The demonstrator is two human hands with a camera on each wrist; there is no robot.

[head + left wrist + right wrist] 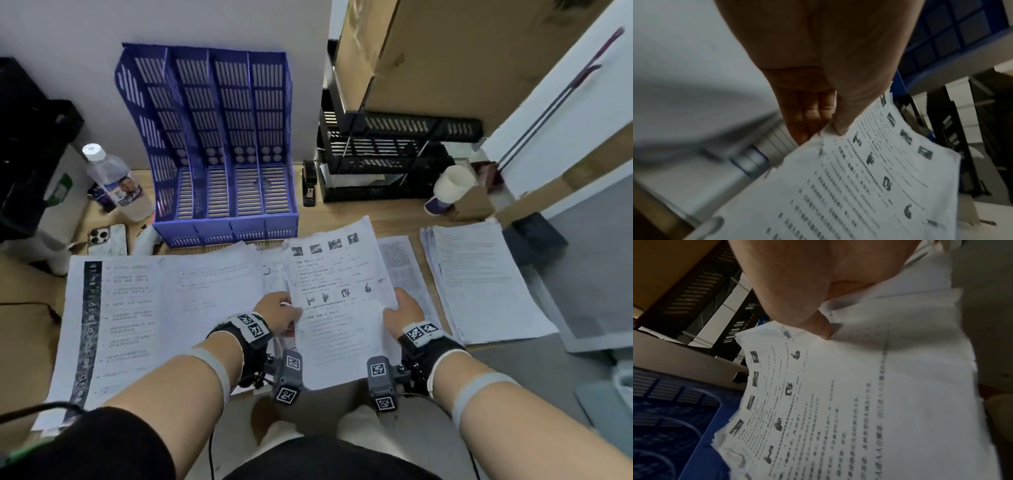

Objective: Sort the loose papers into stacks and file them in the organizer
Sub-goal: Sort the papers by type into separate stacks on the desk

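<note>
I hold a thin stack of printed sheets (337,301) (869,186) (849,402) lifted above the desk, tilted toward me. My left hand (279,310) (830,113) pinches its left edge, thumb on top and fingers beneath. On the right edge, my right hand (402,310) (818,318) pinches with the thumb pressed on the page. The blue four-slot organizer (219,147) stands empty against the wall behind the sheets. More papers lie spread on the desk at the left (154,301), and a neat stack of papers (479,277) lies at the right.
A water bottle (116,181) and a phone (108,240) sit left of the organizer. A black stapler (309,185), black letter trays (387,161) and a paper cup (448,188) stand to its right. Cardboard boxes (462,54) rise behind the trays.
</note>
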